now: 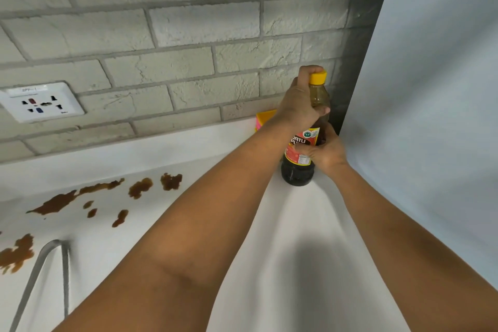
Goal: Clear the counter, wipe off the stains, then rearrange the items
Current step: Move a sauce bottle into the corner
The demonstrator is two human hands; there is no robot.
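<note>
A dark sauce bottle point(297, 167) with a yellow cap and a red label stands upright on the white counter point(296, 224), in the far right corner by the wall. My left hand point(299, 101) grips its neck just under the cap. My right hand point(327, 149) wraps around its labelled body from the right. Brown sauce stains point(59, 203) are splashed over the left part of the counter, with more brown stains point(16, 253) at the left edge.
A yellow and pink object point(262, 120) stands behind my left wrist against the brick wall. A white wall socket point(40, 102) is at the left. A metal faucet or handle point(40, 272) rises at the lower left. A plain white wall point(431, 89) closes the right side.
</note>
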